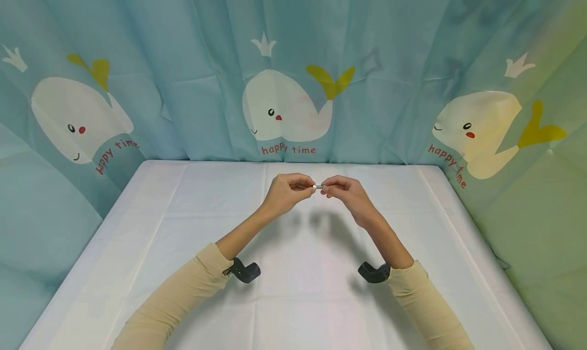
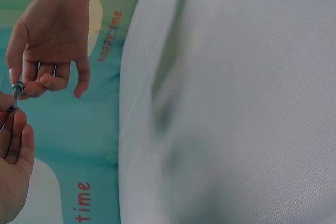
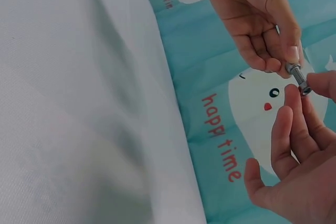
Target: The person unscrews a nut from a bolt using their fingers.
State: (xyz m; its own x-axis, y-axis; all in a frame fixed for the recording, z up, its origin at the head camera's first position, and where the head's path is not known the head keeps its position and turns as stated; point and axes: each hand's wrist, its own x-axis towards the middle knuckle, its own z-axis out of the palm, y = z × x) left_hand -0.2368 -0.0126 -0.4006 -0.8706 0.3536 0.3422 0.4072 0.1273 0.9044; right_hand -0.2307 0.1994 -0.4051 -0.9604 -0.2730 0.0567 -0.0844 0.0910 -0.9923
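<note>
A small silver metal bolt (image 1: 318,187) is held up between the two hands above the white table. Its threaded shaft (image 3: 298,75) shows in the right wrist view, with a wider end by each hand; the one on the right hand's side looks like a nut (image 3: 305,91). My left hand (image 1: 285,193) pinches one end between thumb and fingers. At the other end, my right hand (image 1: 352,195) pinches the nut-like piece with thumb and fingertips. In the left wrist view the bolt (image 2: 17,91) sits at the left edge, partly covered by fingers.
A white cloth covers the table (image 1: 302,309). Blue-green curtains (image 1: 197,110) printed with whales stand along the back and both sides. Dark curved devices, one at the left wrist (image 1: 246,272) and one at the right wrist (image 1: 373,272), stick out inward from the cuffs.
</note>
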